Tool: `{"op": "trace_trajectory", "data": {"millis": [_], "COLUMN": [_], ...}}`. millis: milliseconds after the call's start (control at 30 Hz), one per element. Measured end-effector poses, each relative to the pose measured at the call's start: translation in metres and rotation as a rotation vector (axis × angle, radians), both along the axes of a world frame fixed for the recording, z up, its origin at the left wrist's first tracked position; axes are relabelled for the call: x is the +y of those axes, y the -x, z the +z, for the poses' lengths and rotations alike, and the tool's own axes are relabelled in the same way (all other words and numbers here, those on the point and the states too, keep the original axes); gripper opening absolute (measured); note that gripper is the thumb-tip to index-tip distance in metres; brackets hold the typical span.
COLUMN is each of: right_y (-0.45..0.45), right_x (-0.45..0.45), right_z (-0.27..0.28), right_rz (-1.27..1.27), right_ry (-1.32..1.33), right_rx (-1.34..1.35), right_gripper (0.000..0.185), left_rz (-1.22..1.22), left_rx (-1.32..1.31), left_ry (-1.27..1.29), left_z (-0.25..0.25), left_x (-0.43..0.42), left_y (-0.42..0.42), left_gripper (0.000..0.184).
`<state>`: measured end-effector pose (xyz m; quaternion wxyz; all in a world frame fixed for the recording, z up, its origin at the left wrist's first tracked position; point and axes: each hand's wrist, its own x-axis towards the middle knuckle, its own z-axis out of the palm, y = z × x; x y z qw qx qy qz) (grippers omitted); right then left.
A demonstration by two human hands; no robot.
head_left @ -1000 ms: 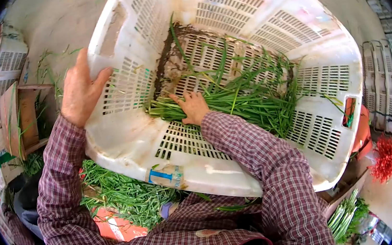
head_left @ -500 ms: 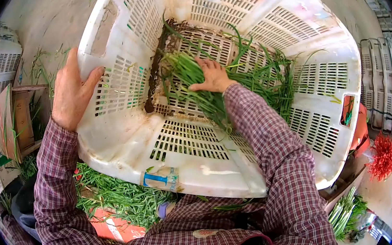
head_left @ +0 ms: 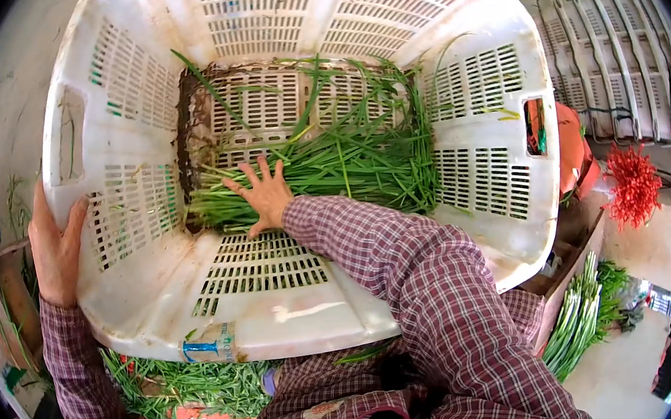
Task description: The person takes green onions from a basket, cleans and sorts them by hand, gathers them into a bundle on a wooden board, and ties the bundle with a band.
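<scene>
A large white slotted plastic crate [head_left: 279, 294] lies tilted before me with its mouth toward me. Inside, along its near side, rests a bundle of long green garlic chives or similar stalks [head_left: 346, 158], pale ends to the left. My right hand [head_left: 266, 197] lies on the pale end of the bundle, fingers spread, not wrapped around it. At the crate's left rim is my left hand [head_left: 58, 245], its thumb over the edge on the inner side and its fingers mostly hidden behind the wall.
Below the crate lies a heap of cut green leaves [head_left: 199, 390]. At right are a bunch of green stalks [head_left: 575, 319], a bundle of red ties [head_left: 633, 185] and stacked crates [head_left: 624, 52]. A wooden box [head_left: 13, 287] stands at left.
The stalks have gone from a slanting bunch under my right hand to lying lengthwise along the crate's near side. My right hand's fingers have spread. The crate appears further left in view.
</scene>
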<state>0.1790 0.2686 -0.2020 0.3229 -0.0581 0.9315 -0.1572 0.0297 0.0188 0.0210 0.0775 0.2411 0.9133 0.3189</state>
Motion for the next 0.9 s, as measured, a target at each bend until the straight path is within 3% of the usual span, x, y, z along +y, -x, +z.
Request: {"op": "trace_trajectory", "data": {"millis": [167,233,400,467,567,767,900], "right_y": [0.0,0.005,0.011,0.021,0.032,0.048,0.042], "right_x": [0.003,0.011,0.018,0.026,0.042,0.099,0.092], "right_z": [-0.024,-0.021,-0.027,-0.019,-0.032,0.012,0.022], "right_rz": [0.133,0.116,0.056,-0.016,-0.149,-0.402,-0.321], "right_ry": [-0.155,-0.134,-0.072,-0.054,-0.043,0.188,0.163], "right_rx": [0.16,0.135,0.197,0.091,0.138,0.17,0.15], "right_gripper": [0.118,0.115,0.097,0.098,0.105,0.104,0.109], "left_rz": [0.047,0.057,0.033,0.005,0.023,0.007,0.021], "left_rx": [-0.027,0.088,0.045,0.016,0.004,0.17,0.188], "left_ry": [0.028,0.004,-0.002,0.064,0.082,0.088,0.14], "left_z": [-0.004,-0.011,0.0,0.006,0.005,0.002,-0.001], "left_x": [-0.003,-0.008,0.002,0.003,0.002,0.004,0.002], "left_y": [0.003,0.004,-0.003,-0.002,-0.001,-0.001,0.0], "left_gripper": [0.048,0.048,0.042,0.04,0.04,0.036,0.037]}}
